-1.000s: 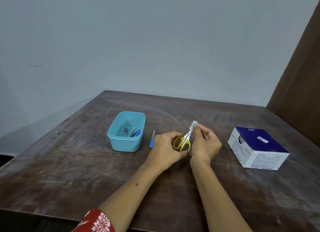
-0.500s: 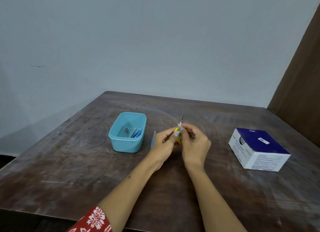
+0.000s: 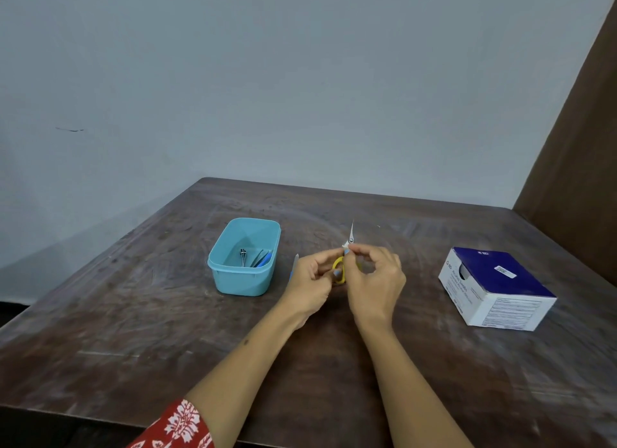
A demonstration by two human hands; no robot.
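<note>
Small scissors (image 3: 350,235) with yellow handles point away from me above the middle of the dark wooden table (image 3: 133,314). My left hand (image 3: 312,280) grips the yellow handles. My right hand (image 3: 377,280) pinches a small white wad (image 3: 346,245) against the blades near the pivot. The blade tip sticks out beyond my fingers. Most of the handles are hidden between my hands.
A light blue plastic tub (image 3: 243,277) holding small metal tools and blue-handled items stands left of my hands. A blue-handled nail file (image 3: 295,262) lies between tub and left hand. A white and dark blue box (image 3: 494,287) sits at the right. A brown panel (image 3: 574,147) borders the table's right.
The scissors turned from leaning right to pointing straight away. My right hand slid the white wad from the blade tip down to the pivot. Both hands shifted slightly left.
</note>
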